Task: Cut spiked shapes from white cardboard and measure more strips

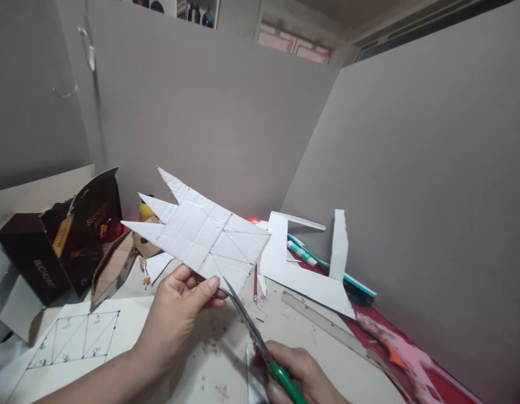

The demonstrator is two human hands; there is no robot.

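My left hand (186, 297) pinches the lower edge of a white cardboard piece (196, 227) between thumb and fingers. Three pointed spikes stick out from its left end, and pencil lines forming triangles mark its right end. In my right hand (299, 365) is a pair of scissors (249, 322) with green handles. Their blade tips meet the card's lower edge just right of my left thumb. How far the blades are apart is hard to make out.
A dark printed box (61, 241) stands at left, above a paper with a drawn diagram (74, 339). To the right lie a white cardboard frame (302, 280), a ruler (322, 322), a red pencil (255, 286) and a green-white tube (302, 253). Grey panels (201, 112) rise behind.
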